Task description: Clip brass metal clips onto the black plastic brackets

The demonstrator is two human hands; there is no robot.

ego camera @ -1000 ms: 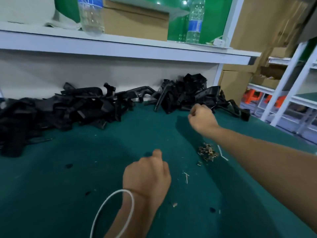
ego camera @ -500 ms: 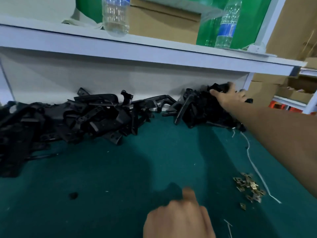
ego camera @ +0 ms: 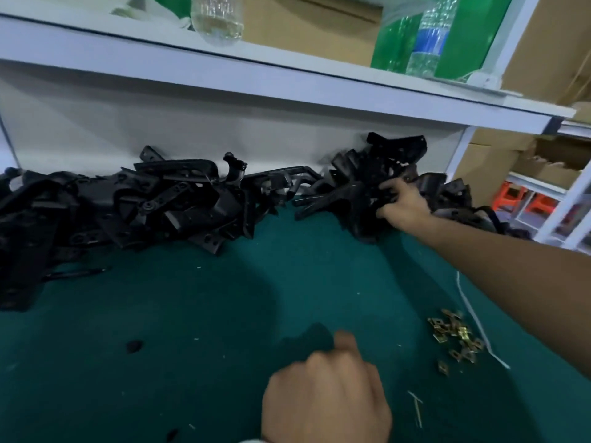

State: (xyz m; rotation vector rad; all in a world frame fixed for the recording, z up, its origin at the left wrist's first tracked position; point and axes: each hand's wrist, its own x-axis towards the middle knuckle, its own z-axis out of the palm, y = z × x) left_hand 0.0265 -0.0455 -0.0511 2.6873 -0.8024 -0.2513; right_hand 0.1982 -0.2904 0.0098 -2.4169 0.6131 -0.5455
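Black plastic brackets lie in a long heap (ego camera: 134, 212) against the back wall of the green table. A second heap (ego camera: 361, 187) sits at the back right. My right hand (ego camera: 403, 203) reaches into that right heap, its fingers curled round a black bracket (ego camera: 355, 195). A small pile of brass clips (ego camera: 455, 335) lies on the mat under my right forearm. My left hand (ego camera: 326, 391) rests low at the front as a loose fist with the thumb up; whether it holds anything is hidden.
A white shelf (ego camera: 287, 81) overhangs the back of the table, carrying water bottles (ego camera: 425, 36) and a cardboard box (ego camera: 307, 24). A white cable tie (ego camera: 476, 318) lies beside the clips. Cartons and white racking stand to the right.
My right hand has gone from resting on top of the right heap to curling its fingers round a bracket lower in it. The view has moved closer; my left hand stays at the front.
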